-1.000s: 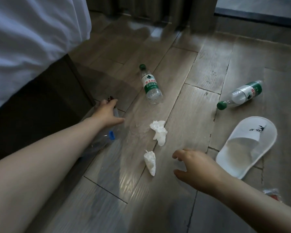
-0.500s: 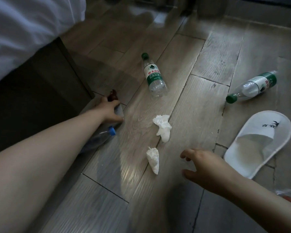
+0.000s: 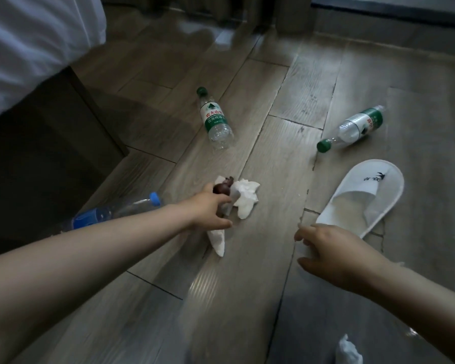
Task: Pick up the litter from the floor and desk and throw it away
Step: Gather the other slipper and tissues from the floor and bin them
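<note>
Head view, looking down at a wood-plank floor [image 3: 247, 298]. The left hand [image 3: 208, 210] curls its fingers round a small dark brown object [image 3: 222, 187], too unclear to identify. It is just beside a crumpled tissue [image 3: 247, 198] and over a second tissue [image 3: 218, 242]. The right hand [image 3: 329, 252] hovers with fingers loosely spread, holding nothing, near a white slipper [image 3: 363, 195]. One green-capped bottle [image 3: 216, 123] and another green-capped bottle [image 3: 357, 128] lie farther off. A blue-capped bottle [image 3: 116, 212] lies by the bed base [image 3: 50, 158].

We take this for a hotel bedroom, a bed's white linen [image 3: 29, 48] in the upper left of the frame, its dark base [image 3: 45, 158] beneath, grey plank floor [image 3: 286, 82], a white disposable slipper [image 3: 373, 190] with a printed logo at right, curtain folds [image 3: 260, 11] along the top edge
</note>
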`<action>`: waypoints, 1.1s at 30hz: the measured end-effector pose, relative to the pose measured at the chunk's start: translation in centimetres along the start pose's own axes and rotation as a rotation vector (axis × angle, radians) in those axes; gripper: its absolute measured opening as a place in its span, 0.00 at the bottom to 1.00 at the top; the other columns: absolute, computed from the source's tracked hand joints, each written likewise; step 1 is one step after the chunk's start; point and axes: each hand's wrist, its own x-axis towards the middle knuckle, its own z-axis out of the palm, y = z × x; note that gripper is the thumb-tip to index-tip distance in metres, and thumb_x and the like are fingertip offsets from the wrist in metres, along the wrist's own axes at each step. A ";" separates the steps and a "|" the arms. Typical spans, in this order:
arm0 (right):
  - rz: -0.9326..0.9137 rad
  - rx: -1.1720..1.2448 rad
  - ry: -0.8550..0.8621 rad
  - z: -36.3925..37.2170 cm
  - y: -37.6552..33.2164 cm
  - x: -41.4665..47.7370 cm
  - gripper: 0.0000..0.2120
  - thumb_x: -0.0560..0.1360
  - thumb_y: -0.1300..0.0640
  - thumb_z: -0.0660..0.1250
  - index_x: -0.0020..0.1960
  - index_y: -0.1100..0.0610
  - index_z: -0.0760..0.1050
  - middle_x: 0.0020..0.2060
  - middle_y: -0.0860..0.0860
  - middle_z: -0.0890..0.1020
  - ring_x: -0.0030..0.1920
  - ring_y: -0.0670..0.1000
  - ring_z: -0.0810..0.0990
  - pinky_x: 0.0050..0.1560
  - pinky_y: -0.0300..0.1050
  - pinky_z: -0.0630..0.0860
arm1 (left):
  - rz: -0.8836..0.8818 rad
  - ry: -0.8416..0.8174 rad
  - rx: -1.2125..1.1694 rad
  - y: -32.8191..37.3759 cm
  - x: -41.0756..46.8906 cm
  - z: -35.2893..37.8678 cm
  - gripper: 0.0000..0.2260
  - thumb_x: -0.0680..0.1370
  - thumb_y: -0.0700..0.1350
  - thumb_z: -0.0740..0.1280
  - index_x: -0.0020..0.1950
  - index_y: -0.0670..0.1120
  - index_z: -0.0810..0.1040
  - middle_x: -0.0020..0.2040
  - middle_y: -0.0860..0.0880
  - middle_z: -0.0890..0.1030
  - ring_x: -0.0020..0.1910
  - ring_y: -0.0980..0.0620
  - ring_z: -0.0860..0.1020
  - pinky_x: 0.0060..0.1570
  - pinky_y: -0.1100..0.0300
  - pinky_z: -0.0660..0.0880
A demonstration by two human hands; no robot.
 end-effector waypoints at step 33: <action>0.411 0.494 -0.089 8.1 6.3 -10.7 0.25 0.76 0.49 0.65 0.72 0.47 0.65 0.70 0.51 0.68 0.65 0.51 0.72 0.65 0.46 0.70 | 0.227 0.088 0.123 6.9 -1.1 5.2 0.24 0.73 0.55 0.69 0.67 0.51 0.70 0.62 0.47 0.71 0.59 0.45 0.73 0.56 0.56 0.71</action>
